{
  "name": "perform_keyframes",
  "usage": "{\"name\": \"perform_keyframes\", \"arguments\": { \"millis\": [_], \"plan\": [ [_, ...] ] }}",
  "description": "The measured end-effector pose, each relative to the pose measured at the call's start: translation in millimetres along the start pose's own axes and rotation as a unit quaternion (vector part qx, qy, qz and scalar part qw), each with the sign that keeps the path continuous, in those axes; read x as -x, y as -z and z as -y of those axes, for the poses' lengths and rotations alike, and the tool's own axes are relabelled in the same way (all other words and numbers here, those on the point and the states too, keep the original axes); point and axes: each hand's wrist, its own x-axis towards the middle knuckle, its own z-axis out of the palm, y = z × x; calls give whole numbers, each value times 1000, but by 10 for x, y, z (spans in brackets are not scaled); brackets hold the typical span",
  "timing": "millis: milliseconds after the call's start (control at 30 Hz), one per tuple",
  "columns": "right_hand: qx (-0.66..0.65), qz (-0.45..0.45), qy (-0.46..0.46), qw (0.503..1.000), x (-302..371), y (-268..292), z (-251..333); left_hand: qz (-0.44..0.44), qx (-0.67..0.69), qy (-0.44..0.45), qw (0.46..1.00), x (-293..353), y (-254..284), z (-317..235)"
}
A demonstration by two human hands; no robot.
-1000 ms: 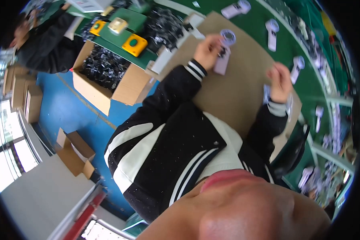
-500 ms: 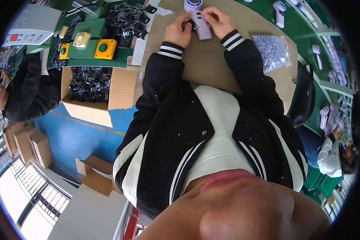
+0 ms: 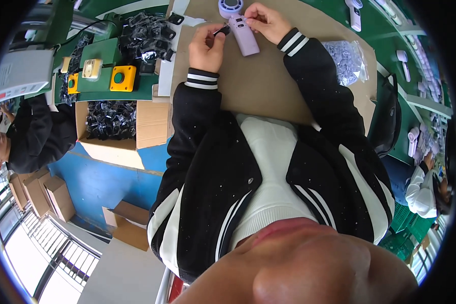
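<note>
A pale purple handheld fan [image 3: 245, 39] lies on brown sheeting [image 3: 268, 83] in front of me, its round head at the far end and its handle toward me. My left hand [image 3: 206, 50] is closed at the fan's left side, pinching a small black part [image 3: 222, 31] between thumb and fingers. Most of that part's shape is hidden by the fingers. On the fan's right side, my right hand [image 3: 269, 23] rests its fingertips against the upper handle, thumb and forefinger together.
A clear bag of small purple parts [image 3: 346, 62] lies right of my right forearm. To the left are piled black parts [image 3: 147, 35], a yellow button box [image 3: 122, 78] and a cardboard box [image 3: 152, 119] of black parts. More fans [image 3: 355, 15] stand far right. Two people are nearby.
My left hand has drawn left and toward me, a little away from the fan, with the black part in its fingers. The fan sits further left in view; my right hand stays at it.
</note>
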Motion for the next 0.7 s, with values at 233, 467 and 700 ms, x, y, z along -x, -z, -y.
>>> {"name": "perform_keyframes", "arguments": {
  "millis": [233,467,700],
  "plan": [
    [81,-28,105,991,41,-38,37,-10,-28,-1,1000,-5,-11,-38],
    [177,-17,173,969,-103,-65,-21,-4,-84,27,996,-7,-19,-100],
    [141,-26,147,979,-157,-94,-41,13,-72,36,997,-7,-13,-103]
  ]
}}
